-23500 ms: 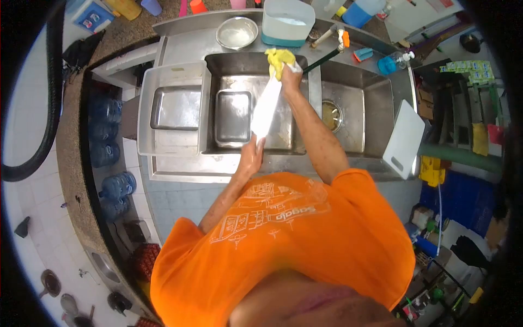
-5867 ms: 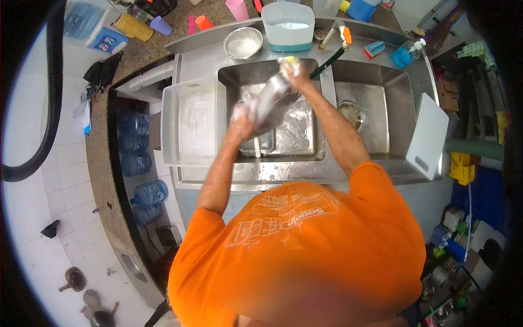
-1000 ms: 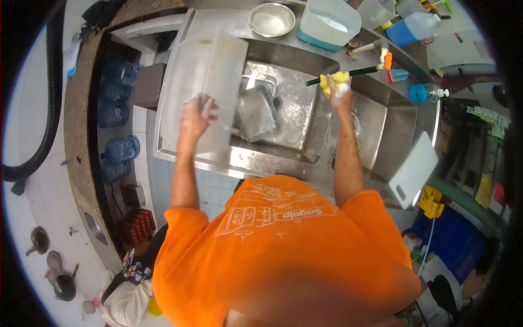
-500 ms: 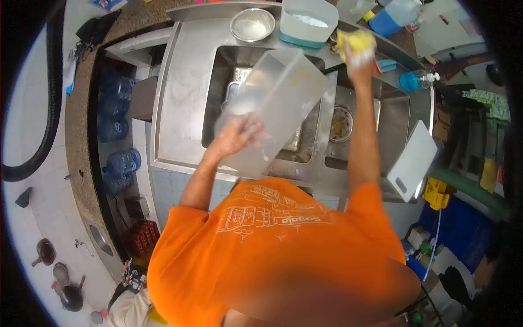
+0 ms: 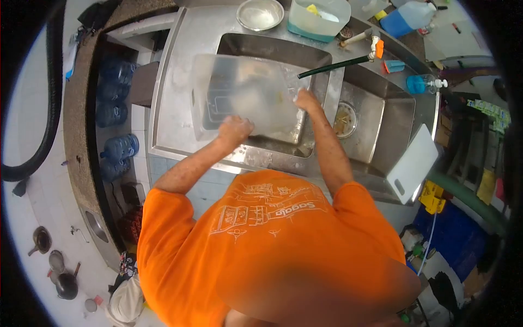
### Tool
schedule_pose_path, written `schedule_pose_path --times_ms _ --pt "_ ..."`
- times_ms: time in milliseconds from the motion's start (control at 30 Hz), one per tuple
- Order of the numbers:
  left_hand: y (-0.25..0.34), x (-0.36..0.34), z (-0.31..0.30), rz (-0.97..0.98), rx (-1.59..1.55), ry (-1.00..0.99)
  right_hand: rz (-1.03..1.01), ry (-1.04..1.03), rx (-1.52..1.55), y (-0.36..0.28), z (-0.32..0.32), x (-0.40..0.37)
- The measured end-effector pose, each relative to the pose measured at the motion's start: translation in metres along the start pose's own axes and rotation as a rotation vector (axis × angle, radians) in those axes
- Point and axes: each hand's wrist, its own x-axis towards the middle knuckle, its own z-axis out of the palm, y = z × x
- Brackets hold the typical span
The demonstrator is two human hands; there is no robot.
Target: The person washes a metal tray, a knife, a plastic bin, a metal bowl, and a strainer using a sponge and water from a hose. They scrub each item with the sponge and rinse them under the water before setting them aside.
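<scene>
Clear plastic tub over the left sink basin, both my hands on it.
My left hand is curled tight round the rim at the tub's 6 o'clock edge, and my right hand is closed on the rim at 3 o'clock. A dark hose lies at 1 o'clock of the tub, a steel bowl sits at 12, and a white cutting board leans well apart at 4 o'clock.
</scene>
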Motion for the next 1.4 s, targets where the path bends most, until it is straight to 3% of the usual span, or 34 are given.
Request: schedule_pose_path --times_ms 67,100,167,200,233,267,300,367,400,433,467,533,567,600,633,667,733,767,833,867,933,1000,1067,1233,1400 --pt "-0.006 0.01 0.009 0.043 0.072 -0.058 0.014 -0.2 0.253 0.014 0.039 0.007" --pt "-0.003 0.014 0.012 0.031 0.034 -0.116 0.021 -0.21 0.264 0.051 0.094 0.041" --pt "-0.002 0.024 0.008 0.021 0.004 -0.165 -0.293 0.215 0.412 0.101 0.181 0.125" --pt "-0.006 0.029 -0.001 0.041 -0.017 -0.134 -0.295 0.22 0.417 0.082 0.162 0.098" --pt "-0.009 0.032 -0.011 0.061 -0.038 -0.106 -0.145 0.059 0.79 0.063 0.146 0.064" --pt "-0.016 0.033 -0.028 -0.093 -0.116 0.057 0.013 -0.113 1.155 0.046 0.13 0.038" --pt "-0.023 0.032 -0.044 -0.245 -0.197 0.219 0.015 -0.159 1.143 0.044 0.129 0.036" --pt "-0.046 0.032 -0.052 -0.76 -0.039 0.324 -0.003 -0.105 1.147 0.042 0.135 0.036" --pt "-0.067 0.03 -0.038 -0.923 -0.181 0.328 -0.019 -0.051 1.145 0.041 0.139 0.038" --pt "-0.087 0.024 -0.019 -1.088 -0.326 0.327 -0.018 -0.057 1.148 0.041 0.141 0.036" --pt "-0.102 0.018 -0.011 -1.091 -0.322 0.326 -0.039 -0.08 1.185 0.04 0.139 0.037" --pt "-0.121 0.009 0.004 -1.079 -0.533 -0.097 -0.06 -0.108 1.221 0.037 0.127 0.038" --pt "-0.12 0.005 0.018 -1.084 -0.528 -0.1 -0.108 0.067 0.713 0.033 0.109 0.039" --pt "-0.121 0.0 0.033 -1.023 -0.46 0.032 -0.154 0.237 0.203 0.025 0.085 0.042" --pt "-0.121 -0.003 0.041 -0.959 -0.391 0.156 -0.223 0.508 -0.063 0.018 0.051 0.035" --pt "-0.122 -0.004 0.042 -0.965 -0.385 0.149 -0.288 0.771 -0.335 0.013 0.021 0.03" --pt "-0.112 0.004 0.043 -0.903 -0.386 0.254 -0.373 0.802 -0.773 0.033 -0.019 0.058" --pt "-0.106 0.01 0.033 -0.9 -0.388 0.216 -0.379 0.793 -0.768 0.047 -0.026 0.075" --pt "-0.098 0.023 0.019 -0.907 -0.382 0.17 -0.483 0.44 -0.951 0.059 -0.046 0.106" --pt "-0.098 0.025 0.016 -0.909 -0.383 0.116 -0.486 0.445 -0.947 0.046 -0.051 0.102" --pt "-0.101 0.029 0.032 -0.86 -0.342 0.149 -0.503 0.167 -0.757 0.007 -0.067 0.085" --pt "-0.097 0.035 0.04 -0.789 -0.336 0.173 -0.579 0.284 -0.712 -0.017 -0.068 0.083" --pt "-0.097 0.041 0.047 -0.771 -0.338 0.161 -0.436 0.348 -0.561 -0.035 -0.071 0.075" --pt "-0.089 0.05 0.053 -0.724 -0.357 0.129 -0.414 0.321 -0.555 -0.028 -0.066 0.082" --pt "-0.079 0.059 0.042 -0.89 -0.548 -0.023 -0.38 0.297 -0.515 -0.028 -0.066 0.084"
